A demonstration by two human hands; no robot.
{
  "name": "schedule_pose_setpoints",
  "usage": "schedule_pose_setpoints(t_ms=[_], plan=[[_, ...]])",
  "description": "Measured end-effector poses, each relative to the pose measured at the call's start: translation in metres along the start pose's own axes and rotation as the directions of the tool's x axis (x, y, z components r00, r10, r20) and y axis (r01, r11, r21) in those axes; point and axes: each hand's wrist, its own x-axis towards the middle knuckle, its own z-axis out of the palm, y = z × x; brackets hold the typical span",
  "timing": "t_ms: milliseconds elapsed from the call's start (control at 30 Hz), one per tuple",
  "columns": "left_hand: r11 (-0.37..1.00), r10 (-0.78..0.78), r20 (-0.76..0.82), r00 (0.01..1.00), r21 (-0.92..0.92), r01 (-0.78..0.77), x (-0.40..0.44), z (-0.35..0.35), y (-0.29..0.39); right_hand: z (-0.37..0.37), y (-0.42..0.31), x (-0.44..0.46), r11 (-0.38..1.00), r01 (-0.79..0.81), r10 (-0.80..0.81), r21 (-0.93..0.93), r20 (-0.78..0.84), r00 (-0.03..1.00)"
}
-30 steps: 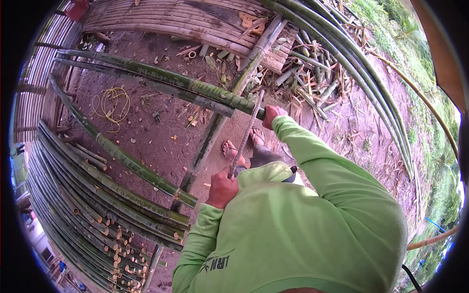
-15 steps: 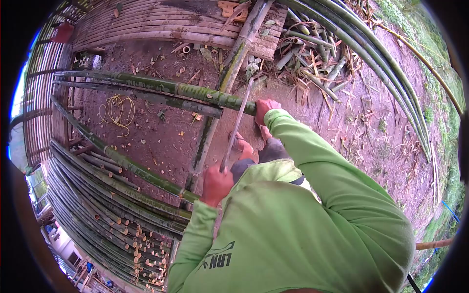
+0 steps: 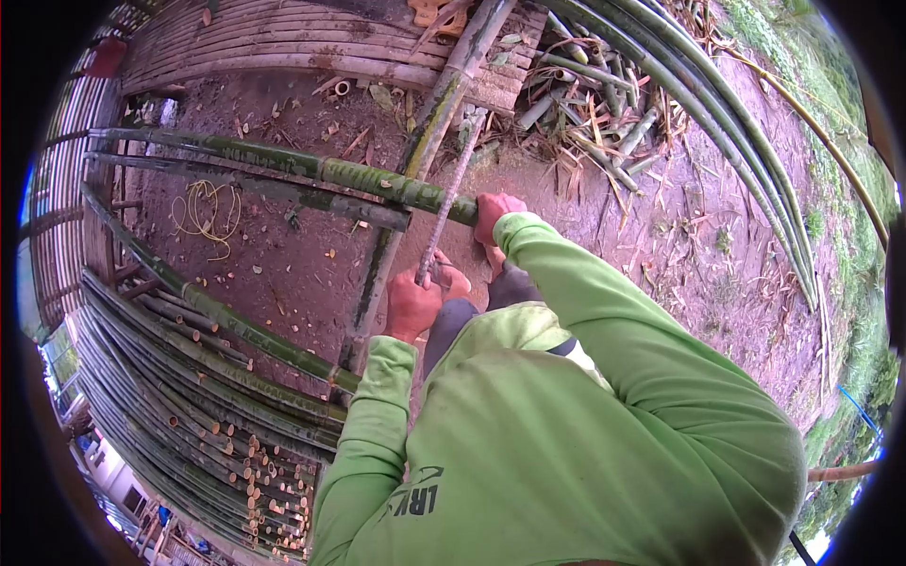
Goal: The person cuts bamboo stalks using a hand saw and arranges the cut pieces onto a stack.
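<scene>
My left hand [image 3: 413,304] is closed around the near end of a handsaw [image 3: 455,185], its long narrow blade seen almost edge-on. The blade crosses over a green bamboo pole [image 3: 368,177] close to its right-hand end. Around that end, just right of the blade, my right hand [image 3: 498,213] is wrapped. The pole rests across a thicker supporting bamboo beam [image 3: 440,123]. Below it, a second, darker bamboo pole [image 3: 311,195] runs alongside and ends near the beam. How deep the blade sits in the bamboo cannot be made out.
Stacked bamboo poles [image 3: 203,396] lie at lower left, under a single long pole [image 3: 231,316]. A yellow cord [image 3: 206,219] is on the muddy ground. Bamboo offcuts [image 3: 613,123] pile up beyond a slatted platform [image 3: 311,52]. Long bent poles [image 3: 727,123] stretch along the right.
My left hand and the handsaw have moved forward, away from my body, across the pole. My right hand keeps its hold on the pole's end. The whole view has shifted slightly.
</scene>
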Motion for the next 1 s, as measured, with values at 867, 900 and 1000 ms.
schedule_pose_setpoints(t_ms=[867, 900, 1000], plan=[[0.988, -0.028, 0.114, 0.993, 0.152, 0.011, 0.032, -0.001, 0.006, -0.010, 0.005, 0.004, 1.000, 0.015, -0.017, 0.025, 0.094, 0.995], [0.997, -0.030, 0.096, 0.995, 0.074, 0.023, 0.026, 0.006, -0.020, -0.015, 0.004, 0.005, 0.999, 0.025, -0.031, 0.043, 0.131, 0.991], [0.997, -0.025, 0.013, 1.000, -0.079, 0.026, 0.013, 0.017, -0.044, 0.009, 0.002, 0.007, 1.000, -0.020, 0.020, -0.019, -0.018, 1.000]])
